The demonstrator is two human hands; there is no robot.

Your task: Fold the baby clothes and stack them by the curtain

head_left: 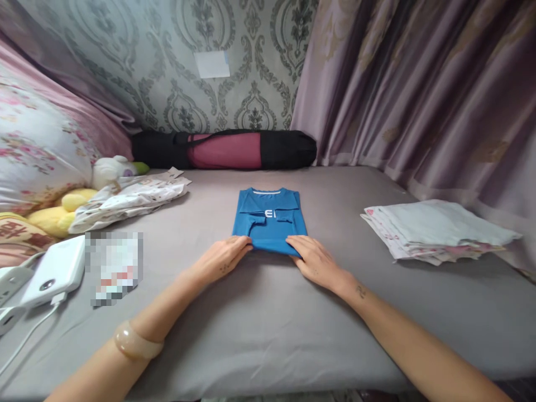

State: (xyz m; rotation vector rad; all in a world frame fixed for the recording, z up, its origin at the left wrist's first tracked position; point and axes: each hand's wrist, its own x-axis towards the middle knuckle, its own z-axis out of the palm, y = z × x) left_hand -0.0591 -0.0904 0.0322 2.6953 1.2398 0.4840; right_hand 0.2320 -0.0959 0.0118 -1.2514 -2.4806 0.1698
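A blue T-shirt (274, 228) with white lettering lies on the grey bed sheet (268, 318), its collar pointing away from me. Its sides and sleeves are turned inward over the body, and the near edge is folded up a little. My left hand (229, 251) grips the left corner of that fold, fingers closed on top. At the right corner my right hand (312, 257) pinches the same fold. Both thumbs are mostly hidden behind the hands and cloth.
A stack of folded cloths (435, 229) lies at right. At left are a crumpled printed garment (134, 198), plush toys (111, 170), a white power bank (58, 268) with a cable, and a blurred packet (115, 268). A black and red long bag (224, 149) lies along the wall.
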